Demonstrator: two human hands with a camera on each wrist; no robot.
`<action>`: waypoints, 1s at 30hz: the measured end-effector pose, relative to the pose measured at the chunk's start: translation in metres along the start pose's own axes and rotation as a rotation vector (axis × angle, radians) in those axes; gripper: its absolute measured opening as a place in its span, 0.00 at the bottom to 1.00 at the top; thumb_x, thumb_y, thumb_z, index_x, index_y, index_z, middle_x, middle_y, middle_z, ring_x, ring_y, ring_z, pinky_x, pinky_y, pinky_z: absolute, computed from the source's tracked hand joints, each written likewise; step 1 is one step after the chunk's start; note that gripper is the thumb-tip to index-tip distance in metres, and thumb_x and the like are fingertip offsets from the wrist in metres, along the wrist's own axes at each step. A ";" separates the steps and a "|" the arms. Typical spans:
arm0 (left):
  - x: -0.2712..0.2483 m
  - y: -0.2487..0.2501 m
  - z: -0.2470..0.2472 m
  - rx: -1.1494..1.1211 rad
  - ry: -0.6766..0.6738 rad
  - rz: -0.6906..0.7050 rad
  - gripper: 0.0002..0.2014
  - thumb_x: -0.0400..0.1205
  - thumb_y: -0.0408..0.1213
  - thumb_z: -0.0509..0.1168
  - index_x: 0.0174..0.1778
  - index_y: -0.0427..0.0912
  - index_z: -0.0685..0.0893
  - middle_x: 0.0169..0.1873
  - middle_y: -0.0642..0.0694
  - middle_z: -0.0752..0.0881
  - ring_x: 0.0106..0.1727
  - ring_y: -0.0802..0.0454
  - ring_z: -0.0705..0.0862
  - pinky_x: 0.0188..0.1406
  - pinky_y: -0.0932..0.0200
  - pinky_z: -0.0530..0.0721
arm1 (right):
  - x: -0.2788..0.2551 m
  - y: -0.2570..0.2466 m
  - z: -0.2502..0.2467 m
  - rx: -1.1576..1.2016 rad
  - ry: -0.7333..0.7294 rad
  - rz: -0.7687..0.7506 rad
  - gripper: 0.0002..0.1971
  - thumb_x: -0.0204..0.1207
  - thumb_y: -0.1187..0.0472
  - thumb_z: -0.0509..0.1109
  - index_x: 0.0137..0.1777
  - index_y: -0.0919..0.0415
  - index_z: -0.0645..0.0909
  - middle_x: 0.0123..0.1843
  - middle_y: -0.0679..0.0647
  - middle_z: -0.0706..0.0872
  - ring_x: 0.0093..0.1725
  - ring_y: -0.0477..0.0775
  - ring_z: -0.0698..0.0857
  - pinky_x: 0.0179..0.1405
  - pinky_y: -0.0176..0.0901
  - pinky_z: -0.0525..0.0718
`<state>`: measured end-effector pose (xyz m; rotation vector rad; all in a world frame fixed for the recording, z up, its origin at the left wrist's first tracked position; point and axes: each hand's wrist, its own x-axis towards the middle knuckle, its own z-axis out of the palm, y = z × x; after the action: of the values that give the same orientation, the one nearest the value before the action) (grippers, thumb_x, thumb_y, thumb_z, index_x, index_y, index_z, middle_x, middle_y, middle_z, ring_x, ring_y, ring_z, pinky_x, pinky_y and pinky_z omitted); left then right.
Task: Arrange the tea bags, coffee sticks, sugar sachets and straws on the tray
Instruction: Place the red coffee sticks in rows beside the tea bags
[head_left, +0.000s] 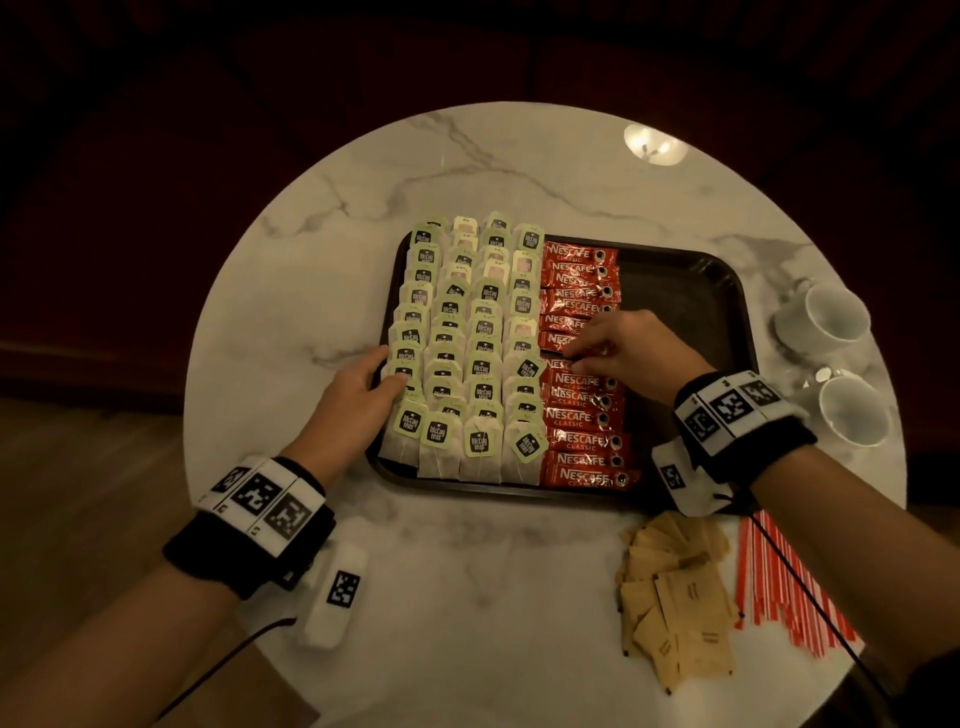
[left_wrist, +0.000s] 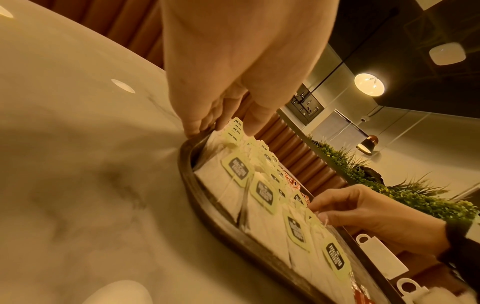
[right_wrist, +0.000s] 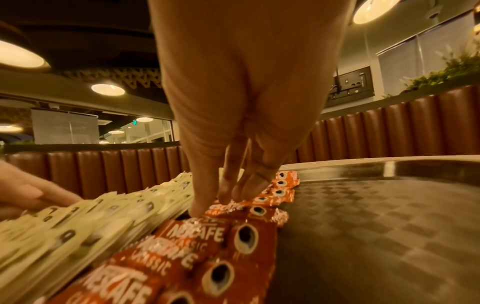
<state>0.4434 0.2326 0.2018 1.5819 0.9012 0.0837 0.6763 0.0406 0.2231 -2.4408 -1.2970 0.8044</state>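
Left hand (head_left: 358, 400) lay flat with straight fingers against the tea bags (head_left: 462, 338) at the tray's (head_left: 691, 280) left edge. Right hand (head_left: 628, 343) pinched a coffee stick (head_left: 558, 340) mid-column beside them. Sugar sachets (head_left: 670, 587) and straws (head_left: 789, 587) lay at the bench's (head_left: 363, 218) near-right edge.

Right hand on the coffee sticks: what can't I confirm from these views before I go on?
- Head view: the right hand covers the coffee sticks beneath it, so any gap in the column there is hidden.
- Right wrist view: the fingers touch a stick; whether they pinch it is unclear.
- Head view: print on the sugar sachets is too small.
- Head view: the right forearm crosses the straws; no count.
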 end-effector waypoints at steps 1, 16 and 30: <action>0.000 0.000 0.000 0.002 0.000 -0.001 0.18 0.85 0.34 0.61 0.51 0.69 0.81 0.52 0.65 0.86 0.57 0.60 0.85 0.66 0.51 0.81 | -0.002 -0.001 0.002 0.009 -0.011 -0.007 0.13 0.77 0.59 0.75 0.61 0.57 0.87 0.58 0.49 0.86 0.55 0.44 0.81 0.52 0.28 0.75; 0.002 -0.004 0.002 0.032 -0.028 -0.018 0.21 0.84 0.27 0.56 0.66 0.55 0.81 0.57 0.58 0.86 0.59 0.57 0.85 0.65 0.46 0.83 | 0.004 0.005 0.018 -0.012 0.071 -0.041 0.16 0.77 0.61 0.75 0.64 0.58 0.86 0.59 0.53 0.84 0.52 0.46 0.80 0.50 0.33 0.75; 0.003 -0.007 0.000 0.049 -0.046 0.024 0.25 0.82 0.24 0.55 0.61 0.60 0.82 0.59 0.58 0.85 0.63 0.55 0.83 0.68 0.44 0.81 | -0.038 0.004 0.033 0.004 -0.029 -0.040 0.19 0.78 0.54 0.74 0.68 0.52 0.83 0.67 0.48 0.82 0.64 0.46 0.78 0.65 0.40 0.76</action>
<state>0.4425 0.2337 0.1945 1.6344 0.8545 0.0424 0.6428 0.0060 0.2072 -2.4006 -1.3494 0.8345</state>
